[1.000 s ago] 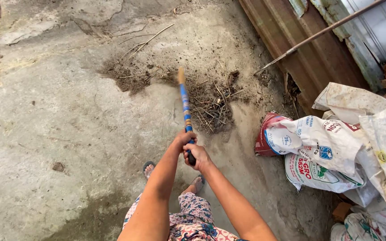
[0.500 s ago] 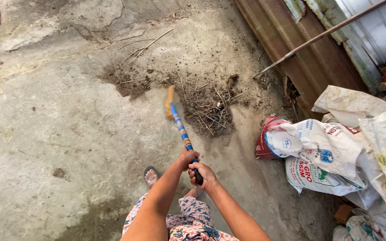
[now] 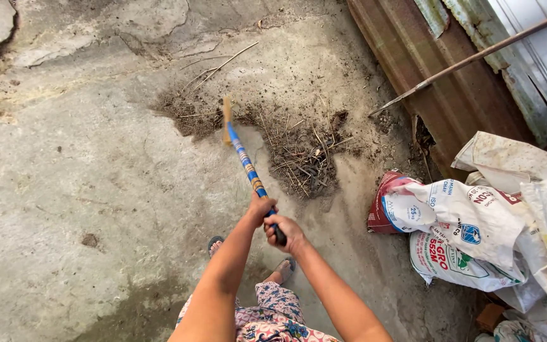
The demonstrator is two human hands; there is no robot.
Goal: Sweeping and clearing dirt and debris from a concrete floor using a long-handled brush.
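- Concrete floor (image 3: 83, 164): bare on the left, with a dirt patch (image 3: 182, 114) further up.
- Broom (image 3: 242, 158): head has swung left since a second ago and now sits at the dirt patch's right edge, left of the twig pile (image 3: 305, 161).
- Left hand (image 3: 259, 208) and right hand (image 3: 286, 233) both clenched on the handle, right one lower.
- Sacks (image 3: 476, 221) unmoved at right.
- Judgement: stroke is gathering loose dirt toward the pile.

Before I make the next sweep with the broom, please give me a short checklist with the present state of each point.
1. Left hand closed on the broom handle: ok.
2. Right hand closed near the handle's end: ok.
3. Broom head down at the dirt patch: ok.
4. Twig pile gathered in one heap: ok.
5. Feed sacks apart from the pile: ok.
6. Bristle contact with floor: cannot tell.
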